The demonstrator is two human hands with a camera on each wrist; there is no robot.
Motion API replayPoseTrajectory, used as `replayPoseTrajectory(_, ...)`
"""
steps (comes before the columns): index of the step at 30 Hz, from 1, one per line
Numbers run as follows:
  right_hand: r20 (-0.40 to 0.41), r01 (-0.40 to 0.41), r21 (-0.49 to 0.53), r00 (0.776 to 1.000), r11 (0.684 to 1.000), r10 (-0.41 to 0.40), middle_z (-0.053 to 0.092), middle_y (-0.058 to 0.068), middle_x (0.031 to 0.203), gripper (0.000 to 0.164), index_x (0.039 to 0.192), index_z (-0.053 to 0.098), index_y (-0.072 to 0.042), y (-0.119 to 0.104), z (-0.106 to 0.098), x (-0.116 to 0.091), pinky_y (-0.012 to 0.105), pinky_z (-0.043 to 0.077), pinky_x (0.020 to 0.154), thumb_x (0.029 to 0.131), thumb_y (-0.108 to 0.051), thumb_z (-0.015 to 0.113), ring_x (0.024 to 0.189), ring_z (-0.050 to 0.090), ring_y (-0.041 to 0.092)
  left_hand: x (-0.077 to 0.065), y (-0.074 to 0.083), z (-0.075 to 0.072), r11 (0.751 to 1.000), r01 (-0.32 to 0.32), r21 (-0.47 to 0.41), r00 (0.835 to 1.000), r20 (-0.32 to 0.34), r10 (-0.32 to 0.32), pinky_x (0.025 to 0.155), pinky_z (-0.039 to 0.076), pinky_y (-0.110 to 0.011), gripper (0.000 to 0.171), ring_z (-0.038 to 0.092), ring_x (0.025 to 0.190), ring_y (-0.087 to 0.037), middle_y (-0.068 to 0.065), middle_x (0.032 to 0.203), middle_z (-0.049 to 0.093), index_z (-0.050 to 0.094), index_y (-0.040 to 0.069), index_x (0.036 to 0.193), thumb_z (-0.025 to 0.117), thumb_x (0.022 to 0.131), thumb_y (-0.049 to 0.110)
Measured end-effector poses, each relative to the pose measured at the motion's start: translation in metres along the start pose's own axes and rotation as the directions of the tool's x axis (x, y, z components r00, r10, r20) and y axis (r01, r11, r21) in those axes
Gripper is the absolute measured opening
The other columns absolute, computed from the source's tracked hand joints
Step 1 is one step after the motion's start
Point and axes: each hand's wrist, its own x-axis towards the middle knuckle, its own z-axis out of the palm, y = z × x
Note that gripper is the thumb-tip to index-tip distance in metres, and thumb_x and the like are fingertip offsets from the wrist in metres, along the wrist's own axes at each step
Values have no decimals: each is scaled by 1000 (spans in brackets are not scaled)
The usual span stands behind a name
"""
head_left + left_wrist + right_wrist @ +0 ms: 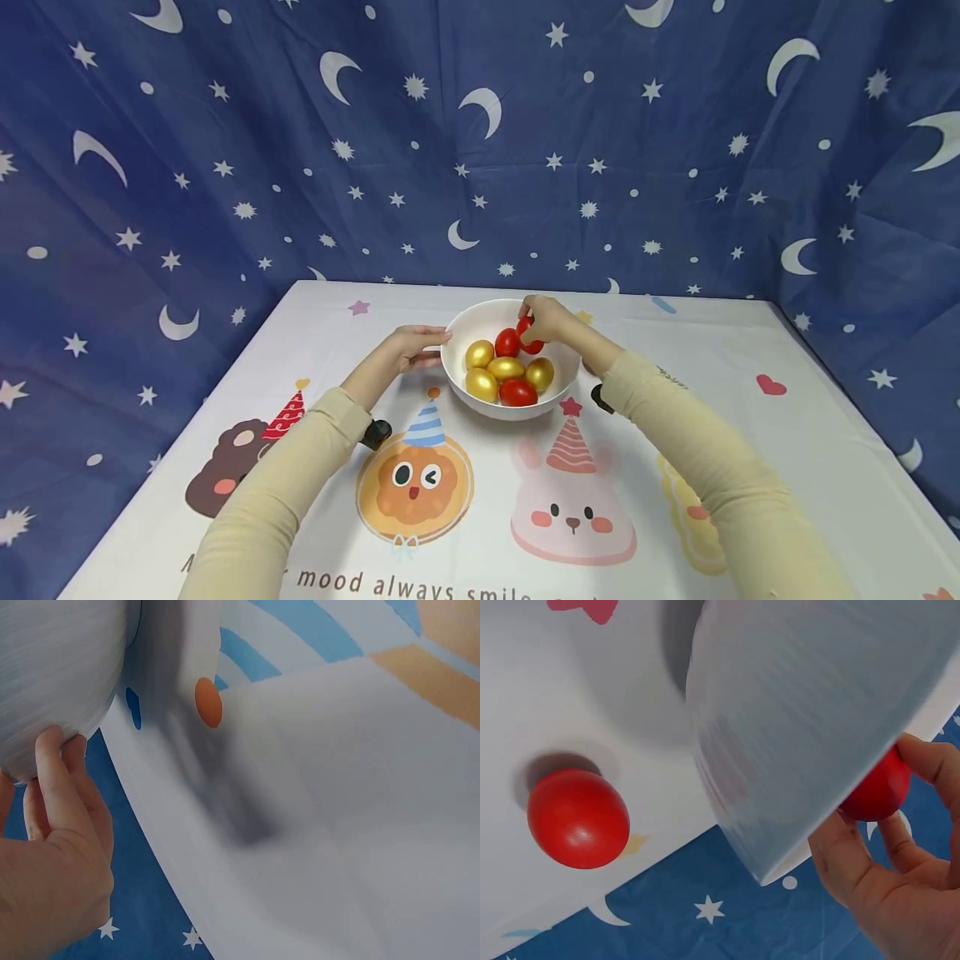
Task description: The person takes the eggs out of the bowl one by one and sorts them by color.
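A white bowl (468, 315) stands toward the back of the table with several shiny gold eggs (482, 385) and two red eggs (517, 392) lying in it. My left hand (417, 345) holds the bowl's left side; its fingers press the outer wall in the left wrist view. Over the right part of the bowl, my right hand (550, 320) pinches another red egg (881, 787) between thumb and fingers, just inside the rim. One more red egg (578, 818) lies on the table beside the bowl, mostly hidden by my right arm in the head view.
The white tablecloth (465, 533) carries printed cartoon animals and lettering. Behind the table hangs a dark blue curtain (420, 208) with moons and stars. Small black wrist devices (377, 434) sit at the cuffs of both sleeves.
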Motion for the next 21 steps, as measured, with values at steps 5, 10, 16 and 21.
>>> replayPoseTrajectory(5, -6, 14, 31, 1000, 999, -13, 59, 22, 113, 41, 117, 57, 1, 3, -4, -4, 35, 60, 87, 78, -3, 68, 93, 59, 28, 1, 0, 1, 1000, -1, -17, 1000, 0, 1, 66, 61, -16, 47, 56, 116, -24, -10, 136, 50, 50, 10, 136, 62, 92, 18)
replayPoseTrajectory(10, 12, 53, 55, 998, 997, -54, 63, 20, 110, 41, 118, 62, -4, 11, -6, -4, 32, 62, 81, 78, -6, 70, 89, 61, 26, 0, -1, 1, 1000, -3, -26, 1000, 2, 3, 65, 61, -16, 47, 58, 109, -23, -11, 136, 50, 50, 10, 136, 62, 92, 18)
replayPoseTrajectory(16, 7, 58, 75, 998, 996, -59, 60, 23, 117, 42, 122, 57, 0, 11, -6, -12, 37, 59, 90, 82, -6, 67, 103, 58, 32, -1, -2, 0, 1000, 1, -26, 1000, -8, -1, 65, 61, -16, 47, 61, 95, -18, -8, 124, 55, 52, 11, 135, 64, 90, 18)
replayPoseTrajectory(21, -43, 61, 87, 997, 994, -57, 58, 24, 119, 40, 119, 55, 2, 11, -5, -20, 40, 59, 90, 82, -7, 66, 107, 57, 35, -1, -1, -1, 1000, -2, -31, 1000, -12, 2, 64, 60, -16, 46, 60, 94, -17, -7, 122, 56, 53, 11, 134, 64, 90, 18)
